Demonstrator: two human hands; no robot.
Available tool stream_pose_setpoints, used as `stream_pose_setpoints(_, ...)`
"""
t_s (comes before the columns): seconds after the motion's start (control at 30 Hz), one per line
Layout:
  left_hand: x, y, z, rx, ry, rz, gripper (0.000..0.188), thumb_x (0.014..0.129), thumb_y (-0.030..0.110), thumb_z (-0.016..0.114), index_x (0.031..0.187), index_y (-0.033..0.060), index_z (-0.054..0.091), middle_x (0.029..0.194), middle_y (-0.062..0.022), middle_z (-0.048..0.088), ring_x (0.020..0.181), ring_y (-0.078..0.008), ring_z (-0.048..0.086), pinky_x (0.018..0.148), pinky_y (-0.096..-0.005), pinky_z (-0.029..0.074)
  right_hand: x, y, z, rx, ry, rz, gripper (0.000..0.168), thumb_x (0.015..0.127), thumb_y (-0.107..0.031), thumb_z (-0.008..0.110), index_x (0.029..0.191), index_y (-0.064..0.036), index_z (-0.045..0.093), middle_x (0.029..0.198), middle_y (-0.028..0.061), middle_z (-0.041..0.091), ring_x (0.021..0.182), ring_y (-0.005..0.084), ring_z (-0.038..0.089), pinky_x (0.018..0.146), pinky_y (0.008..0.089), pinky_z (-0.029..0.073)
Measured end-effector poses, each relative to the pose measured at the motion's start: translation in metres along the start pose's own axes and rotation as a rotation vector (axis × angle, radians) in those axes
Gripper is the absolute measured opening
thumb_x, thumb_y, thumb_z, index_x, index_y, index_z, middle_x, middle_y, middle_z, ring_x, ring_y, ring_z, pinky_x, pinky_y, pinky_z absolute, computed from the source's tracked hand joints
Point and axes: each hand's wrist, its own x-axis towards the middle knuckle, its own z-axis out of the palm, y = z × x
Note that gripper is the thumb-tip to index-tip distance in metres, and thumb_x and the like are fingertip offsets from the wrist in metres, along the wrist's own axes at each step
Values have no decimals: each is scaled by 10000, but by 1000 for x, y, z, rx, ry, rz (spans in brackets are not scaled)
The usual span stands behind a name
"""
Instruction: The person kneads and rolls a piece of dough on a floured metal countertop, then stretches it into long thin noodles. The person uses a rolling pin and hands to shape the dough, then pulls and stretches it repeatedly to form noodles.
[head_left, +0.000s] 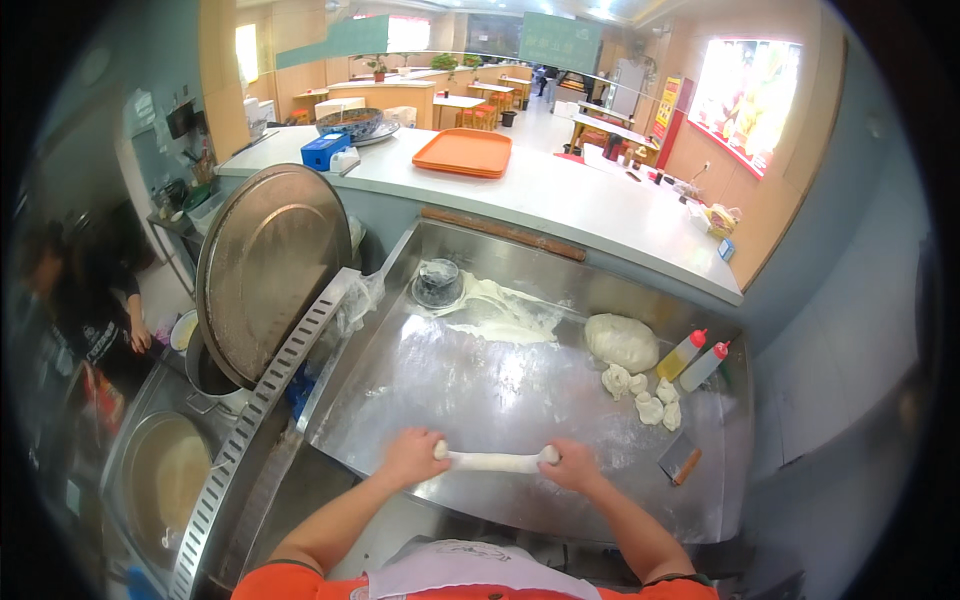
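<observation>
A white strip of dough (495, 462) is stretched sideways near the front edge of a stainless steel worktable (465, 390). My left hand (412, 457) is closed on its left end and my right hand (571, 465) on its right end, with a rounded bit of dough showing at each fist. Farther right lie several small dough pieces (649, 409) beside a large dough lump (621, 343). A dough scraper with a wooden handle (686, 466) rests right of my right hand. White flour (517, 319) is spread at the back of the table.
Two squeeze bottles (682, 354) with red caps lean at the right wall. A metal bowl (438, 282) stands back left, and a rolling pin (502, 234) lies behind. At left are a large round lid (274, 274), a slotted metal rail (255, 427), a pot of liquid (169, 480) and another person (97, 315).
</observation>
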Motion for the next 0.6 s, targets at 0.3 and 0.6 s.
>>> stream_pose_setpoints(0.3,28,-29,45,-1647,730,-307,152,701,77,582,848,80,545,710,-100,575,682,-284,594,694,-453,511,33,25,60,1312,704,597,110,716,-170,567,741,-64,553,662,98,562,666,291,580,645,440,489)
stream_pose_setpoints(0.6,-89,-145,-221,-2269,1036,160,111,634,148,519,687,86,442,592,-17,435,495,-152,461,518,-273,445,105,129,-109,1740,925,324,169,762,-198,469,615,-120,441,539,64,461,539,259,504,566,382,461)
